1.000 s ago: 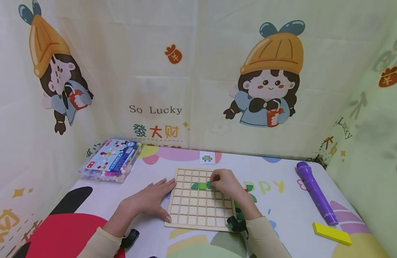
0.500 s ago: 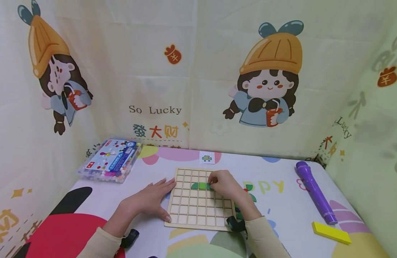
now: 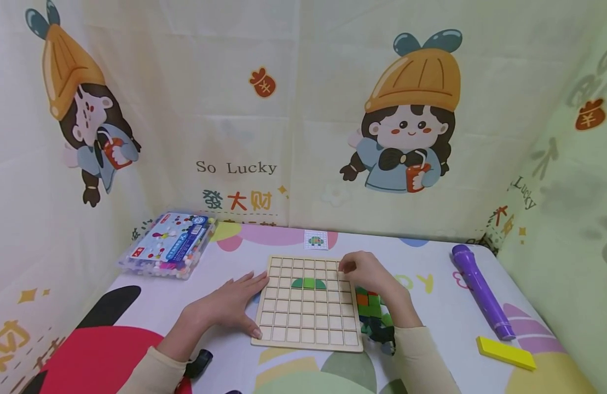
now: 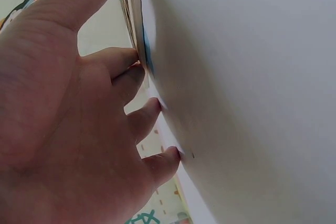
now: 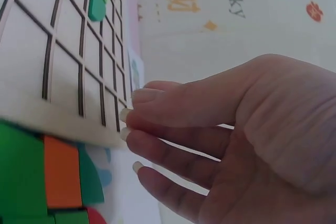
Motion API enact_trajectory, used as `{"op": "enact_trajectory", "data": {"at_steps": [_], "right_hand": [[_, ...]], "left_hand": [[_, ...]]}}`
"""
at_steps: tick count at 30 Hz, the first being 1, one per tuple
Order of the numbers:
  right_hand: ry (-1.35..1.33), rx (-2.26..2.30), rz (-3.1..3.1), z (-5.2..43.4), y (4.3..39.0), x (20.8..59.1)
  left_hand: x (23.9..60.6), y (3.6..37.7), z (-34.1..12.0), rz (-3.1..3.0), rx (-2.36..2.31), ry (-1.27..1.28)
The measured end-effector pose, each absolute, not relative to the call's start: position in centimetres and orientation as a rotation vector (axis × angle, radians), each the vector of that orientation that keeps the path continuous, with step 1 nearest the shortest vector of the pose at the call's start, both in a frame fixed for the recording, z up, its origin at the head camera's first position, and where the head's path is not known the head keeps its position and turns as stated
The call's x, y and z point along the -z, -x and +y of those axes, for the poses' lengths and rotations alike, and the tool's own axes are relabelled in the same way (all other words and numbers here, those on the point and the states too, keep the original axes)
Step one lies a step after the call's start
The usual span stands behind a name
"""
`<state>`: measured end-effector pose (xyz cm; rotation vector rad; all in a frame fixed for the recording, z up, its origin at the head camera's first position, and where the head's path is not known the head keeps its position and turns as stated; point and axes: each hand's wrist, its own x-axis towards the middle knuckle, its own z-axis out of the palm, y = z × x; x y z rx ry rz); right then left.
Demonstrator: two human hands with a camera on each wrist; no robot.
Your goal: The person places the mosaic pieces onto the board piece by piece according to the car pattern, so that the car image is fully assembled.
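A wooden grid board (image 3: pixel 301 317) lies on the table in the head view. In one of its upper rows sit a bright green square (image 3: pixel 309 283) and, either side of it, a dark green curved piece (image 3: pixel 297 283) and a matching one (image 3: pixel 321 284). My left hand (image 3: pixel 229 303) rests at the board's left edge, fingers spread, thumb on the lower corner. Over the upper right edge hovers my right hand (image 3: pixel 369 273), fingers loosely bent; nothing shows between them in the right wrist view. Loose green and orange pieces (image 3: pixel 369 303) lie along the board's right side, partly hidden by that arm.
Behind the board lies a small card (image 3: pixel 316 240) with a turtle-like pattern. A clear plastic case (image 3: pixel 170 243) stands at the back left. On the right are a purple microphone-shaped thing (image 3: pixel 483 293) and a yellow block (image 3: pixel 506 353). Printed curtains (image 3: pixel 313 109) enclose the table.
My right hand has let go of the right dark green curved piece, now flat in the grid, and moved right to the board's edge, uncovering loose pieces. My left hand has stayed still.
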<state>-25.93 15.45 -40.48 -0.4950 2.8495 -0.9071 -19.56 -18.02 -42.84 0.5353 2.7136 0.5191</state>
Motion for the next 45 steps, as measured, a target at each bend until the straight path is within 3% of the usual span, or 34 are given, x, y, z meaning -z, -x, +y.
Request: {"op": "enact_trajectory", "data": {"at_steps": [15, 45], "right_hand": [[0.442, 0.829, 2.721, 19.3, 25.8, 40.5], [0.394, 0.775, 2.731, 18.9, 25.6, 40.9]], "left_hand": [[43.0, 19.5, -18.1, 2.711, -0.541, -0.53], [42.8, 19.5, -18.2, 2.711, -0.538, -0.529]]}}
